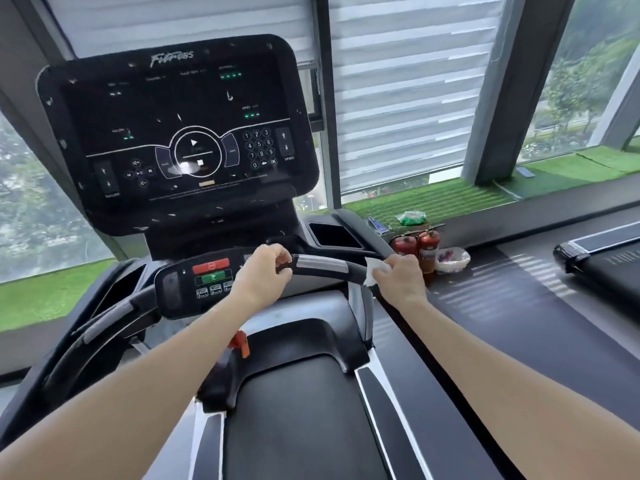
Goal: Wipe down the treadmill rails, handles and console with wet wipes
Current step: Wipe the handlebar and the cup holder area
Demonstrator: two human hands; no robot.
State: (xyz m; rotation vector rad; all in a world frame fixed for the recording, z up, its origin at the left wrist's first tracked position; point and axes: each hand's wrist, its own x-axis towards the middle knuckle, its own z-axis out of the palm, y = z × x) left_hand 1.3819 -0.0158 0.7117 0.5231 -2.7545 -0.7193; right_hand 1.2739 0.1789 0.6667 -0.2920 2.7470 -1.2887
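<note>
A black treadmill stands in front of me, with its large console (173, 133) raised ahead and a small control panel (204, 278) with a red and a green button below it. My left hand (265, 275) grips the right front handle (322, 265) just left of its silver sensor strip. My right hand (398, 277) holds a white wet wipe (374, 270) wrapped against the bend where this handle meets the right rail (360, 306). The left handle (104, 320) curves down at the left, untouched. The black belt (304, 427) runs below my arms.
Two red fire extinguishers (417, 245) and a small lined bin (452, 259) stand on the floor right of the treadmill. A green packet (412, 217) lies on the artificial grass sill by the window. Another treadmill (595, 247) sits at the far right.
</note>
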